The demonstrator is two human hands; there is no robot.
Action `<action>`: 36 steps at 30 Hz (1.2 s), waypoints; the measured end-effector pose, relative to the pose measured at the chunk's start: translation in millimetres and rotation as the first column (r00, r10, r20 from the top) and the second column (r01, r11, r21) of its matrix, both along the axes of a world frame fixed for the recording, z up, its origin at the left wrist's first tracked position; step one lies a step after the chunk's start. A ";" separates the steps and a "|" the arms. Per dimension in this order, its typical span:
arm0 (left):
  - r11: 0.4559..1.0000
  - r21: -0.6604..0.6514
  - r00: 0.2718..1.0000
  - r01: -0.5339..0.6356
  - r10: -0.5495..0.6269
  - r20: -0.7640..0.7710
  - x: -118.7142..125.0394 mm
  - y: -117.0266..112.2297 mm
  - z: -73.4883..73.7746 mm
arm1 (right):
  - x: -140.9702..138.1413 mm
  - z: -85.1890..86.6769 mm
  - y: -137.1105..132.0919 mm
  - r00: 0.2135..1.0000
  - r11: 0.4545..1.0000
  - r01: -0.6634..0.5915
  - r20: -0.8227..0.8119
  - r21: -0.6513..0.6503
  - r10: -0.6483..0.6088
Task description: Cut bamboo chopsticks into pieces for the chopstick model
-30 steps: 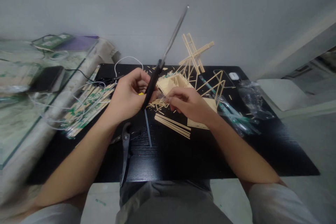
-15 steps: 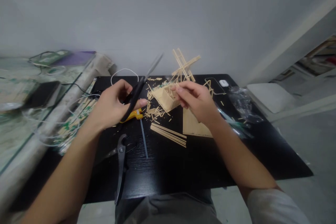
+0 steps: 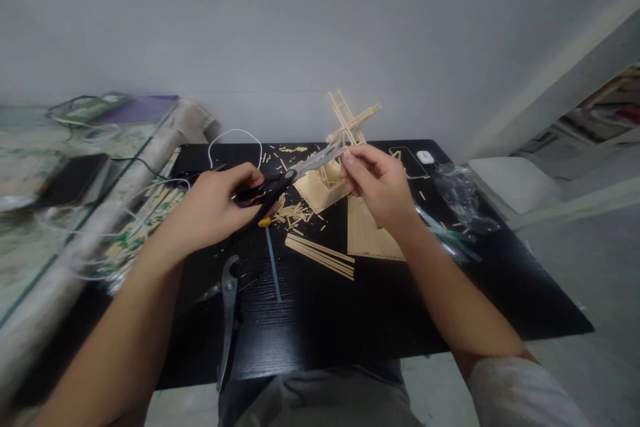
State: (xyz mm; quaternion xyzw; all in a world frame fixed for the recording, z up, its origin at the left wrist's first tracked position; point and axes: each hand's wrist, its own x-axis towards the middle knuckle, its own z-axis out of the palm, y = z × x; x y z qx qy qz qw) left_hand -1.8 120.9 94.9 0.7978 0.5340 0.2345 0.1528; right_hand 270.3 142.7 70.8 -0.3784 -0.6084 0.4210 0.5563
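Note:
My left hand (image 3: 220, 203) is closed round the black handles of a pair of scissors (image 3: 290, 177), thumb and fingers in the loops. Their blades stand partly apart and point right, the tips reaching my right hand (image 3: 377, 180). The right thumb and fingertips are pinched together beside those tips; whatever is between them is too small to make out. Below the blades stands a pale wooden box-like base (image 3: 315, 193) with sloping sides. Behind it rises a windmill-like cross of thin wooden sticks (image 3: 350, 123).
Cut stick bits (image 3: 295, 213) litter the black table (image 3: 320, 327). Several sticks (image 3: 320, 257) lie in front, beside a glue stick (image 3: 273, 263) in a yellow tool (image 3: 265, 221). Pliers (image 3: 229, 307) lie near the front edge. A wooden board (image 3: 373, 237) and plastic bag (image 3: 463, 197) are rightward.
The scissors have swung down from pointing up to pointing right, and their blades have come to my right fingertips. My right hand has barely moved.

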 end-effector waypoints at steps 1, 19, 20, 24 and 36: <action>1.000 0.009 1.000 0.000 0.000 -0.001 1.5 0.0 -0.3 | -0.4 -0.3 0.0 1.000 1.000 -0.004 -0.002 0.006 0.004; 0.996 -0.077 0.998 -0.042 0.046 0.042 -9.4 -7.5 -10.8 | -2.5 -4.3 0.5 0.990 0.996 -0.086 0.109 -0.020 0.088; 0.996 -0.079 0.998 -0.041 0.044 0.045 -8.2 -7.4 -11.0 | -3.2 -5.2 0.6 0.991 0.996 -0.087 0.099 -0.033 0.090; 0.995 -0.100 0.999 -0.013 0.017 0.043 -5.5 -3.2 -6.1 | -4.5 -5.3 -0.3 0.996 0.996 -0.075 0.037 -0.047 0.077; 0.998 -0.061 0.998 0.006 -0.002 0.068 3.6 -1.7 0.6 | -7.5 2.4 -11.5 0.999 0.999 0.033 -0.003 0.042 -0.033</action>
